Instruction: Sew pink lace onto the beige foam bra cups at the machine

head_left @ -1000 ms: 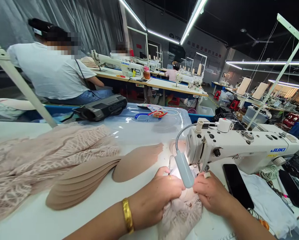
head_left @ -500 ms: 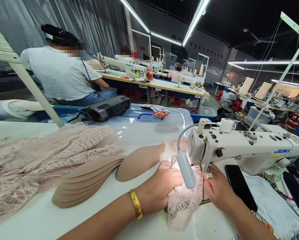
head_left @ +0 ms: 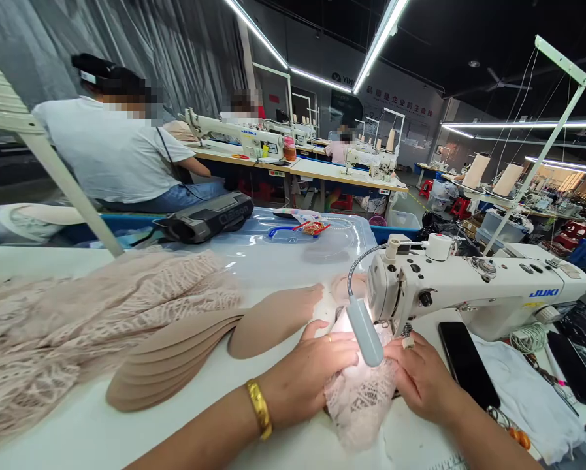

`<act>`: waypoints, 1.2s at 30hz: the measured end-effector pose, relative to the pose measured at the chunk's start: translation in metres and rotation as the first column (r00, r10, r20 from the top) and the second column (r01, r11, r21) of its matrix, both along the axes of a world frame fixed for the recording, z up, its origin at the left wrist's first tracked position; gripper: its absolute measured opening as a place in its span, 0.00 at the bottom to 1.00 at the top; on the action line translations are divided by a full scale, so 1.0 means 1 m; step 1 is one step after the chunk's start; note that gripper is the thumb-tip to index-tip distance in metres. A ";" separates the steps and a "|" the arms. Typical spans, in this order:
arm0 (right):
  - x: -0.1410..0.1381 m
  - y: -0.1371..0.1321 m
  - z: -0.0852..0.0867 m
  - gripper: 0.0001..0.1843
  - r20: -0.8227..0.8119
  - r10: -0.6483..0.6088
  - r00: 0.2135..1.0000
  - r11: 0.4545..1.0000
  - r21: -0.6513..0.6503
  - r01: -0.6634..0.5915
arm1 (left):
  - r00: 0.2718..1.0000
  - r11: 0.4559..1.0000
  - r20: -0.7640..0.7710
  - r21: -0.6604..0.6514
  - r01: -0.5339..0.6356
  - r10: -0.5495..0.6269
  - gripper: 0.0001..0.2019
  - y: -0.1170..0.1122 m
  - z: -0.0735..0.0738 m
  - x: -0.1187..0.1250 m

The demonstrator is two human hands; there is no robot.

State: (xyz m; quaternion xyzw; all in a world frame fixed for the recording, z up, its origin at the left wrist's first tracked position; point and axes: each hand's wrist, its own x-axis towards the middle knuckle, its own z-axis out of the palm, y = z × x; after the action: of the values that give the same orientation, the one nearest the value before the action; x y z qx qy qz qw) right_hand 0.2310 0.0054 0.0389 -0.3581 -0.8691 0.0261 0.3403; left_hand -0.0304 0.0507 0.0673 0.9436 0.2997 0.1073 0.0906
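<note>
Long strip lights run over rows of sewing tables, and a person in a white shirt (head_left: 106, 150) sits with their back to you, far beyond your left hand. Your own white table (head_left: 77, 437) carries the work. Your left hand (head_left: 307, 378) is closed over the near-left edge of a small lace piece (head_left: 358, 408), a gold bangle (head_left: 259, 409) on its wrist. Your right hand (head_left: 420, 382) lies on the piece's right edge, fingers toward the needle — whether it pinches the cloth or only presses on it cannot be told. The two hands sit close together, the lace between them, under the head of the sewing machine (head_left: 469, 287). A small lamp (head_left: 365, 333) on a bendy neck hangs just above your fingertips and lights the cloth. Left of your left hand lies a fanned stack of tan pads (head_left: 175, 362), and beyond it a heap of pink lace (head_left: 77, 320). Just right of your right hand — a dark phone (head_left: 466, 365) lies flat.
</note>
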 end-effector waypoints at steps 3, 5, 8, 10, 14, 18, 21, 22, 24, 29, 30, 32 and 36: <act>-0.008 -0.005 0.002 0.16 0.067 0.075 0.995 0.997 0.000 -0.076 | 0.989 0.990 -0.045 -0.023 -0.139 0.138 0.12 -0.008 0.007 0.001; -0.014 -0.005 -0.001 0.20 0.145 0.053 0.988 0.999 -0.020 -0.051 | 0.968 0.974 -0.106 0.018 -0.225 0.226 0.11 -0.015 0.011 0.007; -0.020 0.000 -0.009 0.09 0.265 -0.059 0.962 0.997 -0.034 0.071 | 0.950 0.968 -0.185 0.027 -0.250 0.250 0.13 -0.023 0.013 0.020; -0.019 0.004 -0.015 0.06 0.301 -0.096 0.949 0.994 -0.020 0.107 | 0.944 0.966 -0.210 0.011 -0.257 0.254 0.14 -0.027 0.013 0.026; -0.007 0.008 -0.017 0.10 0.263 -0.133 0.956 0.991 0.047 0.125 | 0.974 0.975 -0.136 -0.104 -0.197 0.182 0.17 -0.028 0.013 0.015; 0.007 0.010 -0.006 0.08 0.143 -0.176 0.974 0.984 0.046 0.171 | 0.998 0.973 -0.019 -0.225 -0.060 0.057 0.24 -0.024 0.007 -0.012; 0.012 0.011 0.002 0.06 0.120 -0.150 0.981 0.987 -0.040 0.156 | 0.997 0.956 0.052 -0.287 0.062 -0.049 0.27 -0.020 0.002 -0.024; 0.013 0.010 0.003 0.07 0.131 -0.129 0.983 0.986 -0.088 0.142 | 0.996 0.954 0.066 -0.289 0.082 -0.066 0.26 -0.018 0.001 -0.024; 0.016 0.009 0.006 0.11 0.159 -0.067 0.985 0.977 -0.191 0.097 | 0.996 0.963 0.066 -0.255 0.081 -0.066 0.21 -0.016 0.000 -0.021; 0.028 0.005 0.021 0.18 0.164 0.039 0.986 0.950 -0.313 0.014 | 0.992 0.988 0.102 -0.128 0.086 -0.073 0.03 -0.015 0.000 -0.003; 0.029 0.004 0.025 0.17 0.147 0.050 0.988 0.940 -0.340 0.004 | 0.989 0.987 0.117 -0.124 0.103 -0.088 0.02 -0.014 -0.001 -0.001; 0.028 0.004 0.032 0.14 0.075 0.067 0.995 0.917 -0.399 -0.032 | 0.985 0.986 0.130 -0.109 0.129 -0.115 0.03 -0.010 -0.005 0.000; 0.010 0.007 0.026 0.12 -0.083 0.065 0.994 0.930 -0.356 -0.091 | 0.981 0.987 0.106 0.005 0.163 -0.162 0.13 0.000 -0.011 -0.001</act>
State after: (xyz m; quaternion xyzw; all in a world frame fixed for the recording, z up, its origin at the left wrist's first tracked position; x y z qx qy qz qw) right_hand 0.2414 0.0125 0.0647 -0.3783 -0.8507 0.2107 0.2979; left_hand -0.0311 0.0508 0.0562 0.9578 0.2167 0.1488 0.1163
